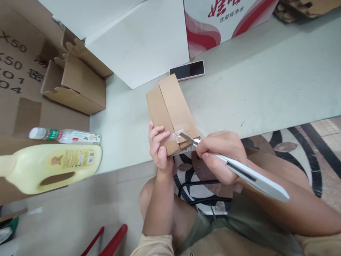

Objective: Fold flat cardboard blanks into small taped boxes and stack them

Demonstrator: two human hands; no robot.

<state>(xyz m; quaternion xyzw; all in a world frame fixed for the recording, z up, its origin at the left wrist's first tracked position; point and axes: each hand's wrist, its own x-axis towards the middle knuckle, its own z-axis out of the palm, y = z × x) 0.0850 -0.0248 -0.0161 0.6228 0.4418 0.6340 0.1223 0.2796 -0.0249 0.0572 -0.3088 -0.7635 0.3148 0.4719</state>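
on the bench (266, 78) a flat box (170, 103) lies at the near edge. the right grip (221, 156) is closed round a knife (253, 177), blade on the tape (177, 129). the left grip (158, 147) clamps the box just beside it. if the blade slips, i judge it could cut those fingers.

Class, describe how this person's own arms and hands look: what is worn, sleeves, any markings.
The left hand and right hand are bare: no gloves, and no ring, watch or marking shows. Both forearms are uncovered. A light beige left sleeve and right sleeve show only at the picture's bottom edge.
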